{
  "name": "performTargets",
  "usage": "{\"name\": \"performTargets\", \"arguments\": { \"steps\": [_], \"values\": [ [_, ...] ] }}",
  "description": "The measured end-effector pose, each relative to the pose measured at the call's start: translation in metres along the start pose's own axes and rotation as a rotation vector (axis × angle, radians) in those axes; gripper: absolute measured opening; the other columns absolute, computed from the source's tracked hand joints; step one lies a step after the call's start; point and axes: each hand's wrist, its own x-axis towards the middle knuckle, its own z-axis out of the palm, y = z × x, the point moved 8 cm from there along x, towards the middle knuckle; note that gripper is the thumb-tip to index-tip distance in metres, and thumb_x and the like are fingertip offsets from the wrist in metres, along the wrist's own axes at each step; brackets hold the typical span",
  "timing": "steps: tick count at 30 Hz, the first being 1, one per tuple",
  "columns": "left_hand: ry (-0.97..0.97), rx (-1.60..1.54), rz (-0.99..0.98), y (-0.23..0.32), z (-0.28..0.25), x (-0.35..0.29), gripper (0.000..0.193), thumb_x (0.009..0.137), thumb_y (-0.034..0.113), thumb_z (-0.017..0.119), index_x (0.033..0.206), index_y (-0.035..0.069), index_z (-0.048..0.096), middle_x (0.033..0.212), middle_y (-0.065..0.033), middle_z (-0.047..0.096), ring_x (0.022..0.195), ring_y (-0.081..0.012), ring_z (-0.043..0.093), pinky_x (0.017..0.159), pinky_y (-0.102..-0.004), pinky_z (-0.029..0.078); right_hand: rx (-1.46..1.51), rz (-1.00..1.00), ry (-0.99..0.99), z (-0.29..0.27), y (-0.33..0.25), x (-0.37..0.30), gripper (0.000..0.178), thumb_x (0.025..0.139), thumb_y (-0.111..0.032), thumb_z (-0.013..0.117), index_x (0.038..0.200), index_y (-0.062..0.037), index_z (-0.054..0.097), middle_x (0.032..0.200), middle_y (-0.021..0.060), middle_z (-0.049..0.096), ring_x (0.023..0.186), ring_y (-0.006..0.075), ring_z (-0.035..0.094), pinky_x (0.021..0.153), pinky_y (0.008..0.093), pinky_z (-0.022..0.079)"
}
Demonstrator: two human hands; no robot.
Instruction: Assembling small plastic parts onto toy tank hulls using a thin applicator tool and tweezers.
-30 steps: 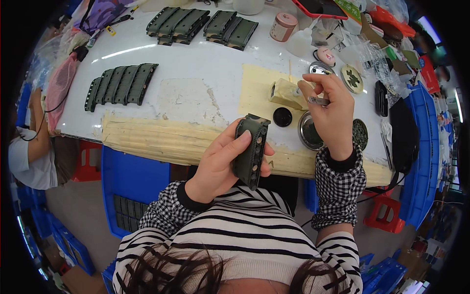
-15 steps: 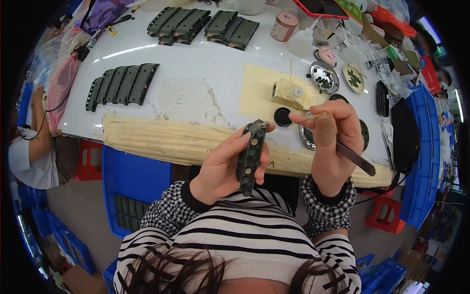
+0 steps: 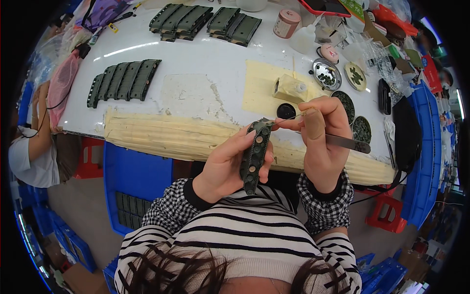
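Head view, hands (image 3: 218, 164) close, near table edge (image 3: 156, 134)

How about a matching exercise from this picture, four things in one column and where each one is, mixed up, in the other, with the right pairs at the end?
Things
1. Dark green piece with two copper-coloured discs
2. Slim metal tool
3. Round black cap
4. Pink jar

Places
A. In the right hand
B. Beside a whitish plastic bottle
C. In the left hand
D. Beside the small yellowish box

Right pairs
1-C, 2-A, 3-D, 4-B
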Motion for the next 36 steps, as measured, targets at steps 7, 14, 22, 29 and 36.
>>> {"name": "performTargets", "arguments": {
  "steps": [7,14,22,29,36],
  "values": [
    [-0.011,-0.01,0.003,0.0,0.0,0.0,0.043,0.1,0.027,0.039,0.135,0.002,0.038,0.088,-0.0115,0.061,0.066,-0.0197,0.064,0.061,-0.0282,0.055,-0.007,-0.011,0.086,-0.009,-0.001,0.002,0.016,0.097,-0.011,0.053,0.1,0.0044,0.051,0.089,0.0082,0.058,0.076,0.0183,0.068,0.067,0.0238,0.054],
    [0.021,0.106,0.074,0.009,-0.002,-0.002,0.041,0.1,0.025,0.04,0.134,0.002,0.039,0.089,-0.0136,0.062,0.068,-0.0207,0.065,0.064,-0.0303,0.055,-0.729,-0.331,0.271,-0.05,-0.009,0.026,0.009,0.092,-0.007,0.06,0.091,0.0026,0.06,0.08,0.0045,0.057,0.065,0.0066,0.058,0.055,0.0225,0.043],
    [0.105,0.279,0.135,0.022,0.0,-0.006,0.043,0.1,0.024,0.036,0.134,-0.002,0.036,0.086,-0.0122,0.058,0.066,-0.0187,0.061,0.062,-0.0306,0.054,-1.041,-0.282,0.149,-0.029,-0.004,0.032,0.015,0.084,-0.003,0.067,0.099,-0.0017,0.065,0.082,0.0117,0.056,0.067,0.0213,0.058,0.055,0.0292,0.045],
    [0.091,0.753,0.451,0.038,0.014,-0.018,0.034,0.099,0.014,0.047,0.129,0.001,0.04,0.104,-0.0106,0.059,0.092,-0.0151,0.062,0.079,-0.0301,0.055,-0.705,-0.32,0.005,-0.021,-0.039,0.0,0.085,0.09,-0.067,0.015,0.097,-0.0009,0.067,0.081,0.011,0.059,0.066,0.0207,0.057,0.057,0.0322,0.044],
    [0.055,0.892,0.543,0.038,0.017,-0.02,0.031,0.098,0.011,0.049,0.126,0.0,0.04,0.107,-0.0108,0.059,0.093,-0.014,0.061,0.083,-0.0283,0.052,-0.561,-0.252,-0.14,-0.007,-0.056,-0.01,0.035,0.084,-0.034,0.067,0.091,-0.0005,0.069,0.073,0.0091,0.066,0.067,0.0217,0.063,0.063,0.0297,0.047]
  ]
}}
